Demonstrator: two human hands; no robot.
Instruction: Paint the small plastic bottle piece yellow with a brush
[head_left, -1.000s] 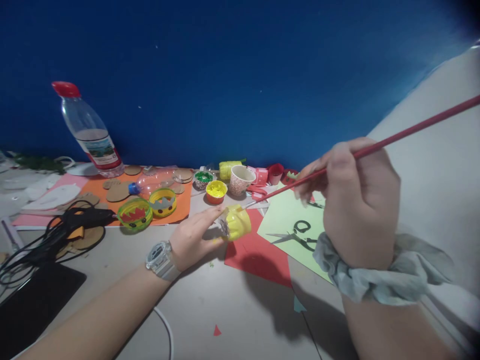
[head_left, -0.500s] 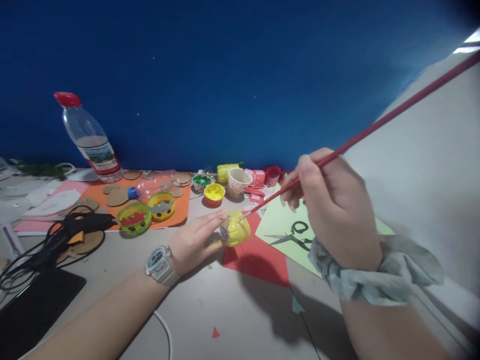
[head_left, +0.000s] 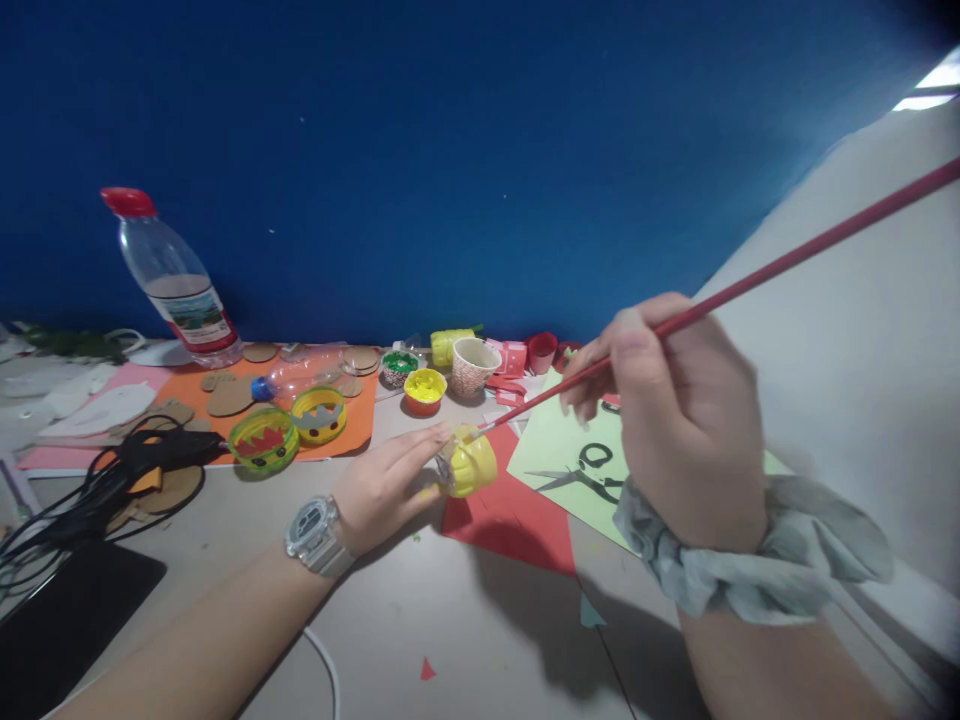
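My left hand (head_left: 390, 485), with a clear watch at the wrist, grips a yellow-painted piece of plastic bottle (head_left: 474, 468) above a sheet of red paper (head_left: 517, 525). Between the fingers and thumb of my right hand (head_left: 675, 410) is a long red paintbrush (head_left: 739, 285), slanting down to the left. Its tip touches the upper edge of the bottle piece. Behind the piece stand a small cup of yellow paint (head_left: 425, 391) and a small cup of green paint (head_left: 400, 367).
Scissors (head_left: 589, 475) lie on light green paper (head_left: 540, 440) at the right. A patterned paper cup (head_left: 474, 368) stands at the back. On the left are an upright plastic bottle (head_left: 180, 285), two decorated yellow rings (head_left: 319, 415), a black glue gun (head_left: 169, 445) with cable and a phone (head_left: 75, 620).
The brush tip has shifted left along the bottle piece, and the handle has tilted lower at its far end. My right hand has moved slightly right; the left hand keeps its hold.
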